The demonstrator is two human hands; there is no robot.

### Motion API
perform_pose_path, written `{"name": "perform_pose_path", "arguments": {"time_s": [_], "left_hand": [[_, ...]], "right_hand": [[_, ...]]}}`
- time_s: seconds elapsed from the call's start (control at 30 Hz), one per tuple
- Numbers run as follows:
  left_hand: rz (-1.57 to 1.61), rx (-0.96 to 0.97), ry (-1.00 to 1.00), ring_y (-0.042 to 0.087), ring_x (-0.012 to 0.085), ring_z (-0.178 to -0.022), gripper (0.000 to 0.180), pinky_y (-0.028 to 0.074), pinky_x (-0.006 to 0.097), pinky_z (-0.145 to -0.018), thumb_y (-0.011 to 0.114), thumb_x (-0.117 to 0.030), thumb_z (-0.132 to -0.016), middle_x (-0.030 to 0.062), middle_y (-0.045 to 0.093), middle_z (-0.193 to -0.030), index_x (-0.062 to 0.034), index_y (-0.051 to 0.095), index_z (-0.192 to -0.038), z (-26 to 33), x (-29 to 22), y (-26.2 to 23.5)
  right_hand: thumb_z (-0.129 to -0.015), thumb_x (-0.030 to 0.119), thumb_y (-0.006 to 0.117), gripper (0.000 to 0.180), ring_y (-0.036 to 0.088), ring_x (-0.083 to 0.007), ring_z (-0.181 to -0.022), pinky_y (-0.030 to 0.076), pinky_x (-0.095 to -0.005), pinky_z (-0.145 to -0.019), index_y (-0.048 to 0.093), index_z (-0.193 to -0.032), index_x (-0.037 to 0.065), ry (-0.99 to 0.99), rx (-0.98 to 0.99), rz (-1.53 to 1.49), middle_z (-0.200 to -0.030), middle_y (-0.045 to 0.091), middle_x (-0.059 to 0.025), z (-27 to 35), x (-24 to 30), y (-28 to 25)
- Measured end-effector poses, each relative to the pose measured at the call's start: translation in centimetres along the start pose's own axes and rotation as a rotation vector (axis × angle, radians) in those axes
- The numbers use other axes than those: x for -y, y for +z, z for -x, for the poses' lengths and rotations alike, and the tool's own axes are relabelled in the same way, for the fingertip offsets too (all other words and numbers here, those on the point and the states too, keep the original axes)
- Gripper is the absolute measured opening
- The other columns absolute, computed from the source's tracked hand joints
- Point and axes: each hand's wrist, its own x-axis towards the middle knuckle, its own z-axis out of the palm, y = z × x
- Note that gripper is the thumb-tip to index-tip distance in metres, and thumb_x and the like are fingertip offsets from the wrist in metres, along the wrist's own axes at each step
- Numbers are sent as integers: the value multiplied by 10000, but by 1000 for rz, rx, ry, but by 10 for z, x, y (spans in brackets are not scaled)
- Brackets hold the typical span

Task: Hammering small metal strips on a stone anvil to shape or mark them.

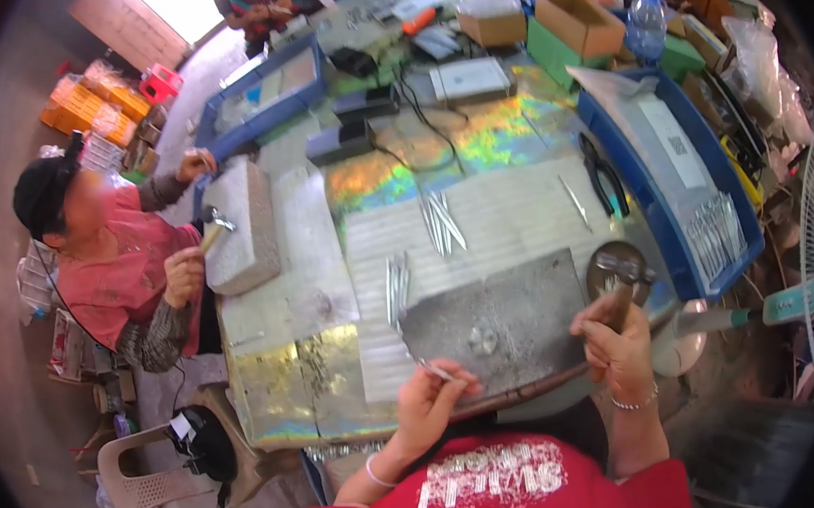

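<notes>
Steel slab (508, 316) on the bench (527, 206), dark and flat. Left hand (428, 401) pinches a thin metal strip (437, 370) at the slab's near edge, fingers closed on it. Right hand (622, 345) is fisted around a hammer (621, 273) handle, head raised above the slab's right corner. More strips (442, 223) lie loose further up the bench. A co-worker's hand (183, 273) holds a tool at a grey block (240, 225).

left hand (428, 401): pinches a thin metal strip (437, 370) flat on the grey slab (508, 316)
right hand (617, 345): fist closed round the hammer (618, 277) handle — head raised above the slab, right of the pinch
beyond the pinch: loose metal strips (442, 223) on the table (527, 206)
far left: a co-worker (107, 247) — at a stone block (245, 225)
</notes>
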Motion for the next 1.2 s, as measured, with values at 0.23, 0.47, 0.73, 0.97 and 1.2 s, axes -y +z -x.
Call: {"name": "perform_pose_path", "arguments": {"time_s": [0.23,0.47,0.73,0.97,1.2], "left_hand": [[431,38,-177,657,249,-849,157,570,328,-750,549,-5,-883,147,597,-983,43,503,-1026,-12,-20,1],[787,150,-207,663,251,-806,141,581,319,-693,594,-77,-877,148,590,-932,24,530,-951,-18,-4,4],[925,107,-287,623,176,-666,187,522,264,-609,592,-173,-894,127,627,-861,-25,520,-984,-12,0,12],[1018,71,-367,618,177,-654,176,517,256,-607,580,-182,-902,120,628,-864,-39,521,-986,-15,-3,15],[1069,79,-319,626,177,-695,138,523,266,-638,553,-161,-917,124,620,-923,-47,523,-991,-13,2,19]], "right_hand": [[-834,97,636,161,409,-61,-423,316,-204,-352,515,-840,-9,162,292,30,-739,587,-104,6,-18,41],[-855,144,649,177,460,-21,-510,332,-164,-434,547,-906,9,162,365,85,-725,594,-16,14,-40,55],[-873,126,631,169,479,-46,-567,369,-185,-483,529,-914,-3,53,415,149,-794,596,-36,21,-46,63],[-895,95,592,119,534,-83,-733,434,-212,-652,525,-912,-2,-38,416,212,-838,581,-47,19,-52,65],[-756,73,722,292,613,-202,-595,472,-281,-535,527,-964,9,-600,218,648,-739,596,-92,19,-78,61]]}}
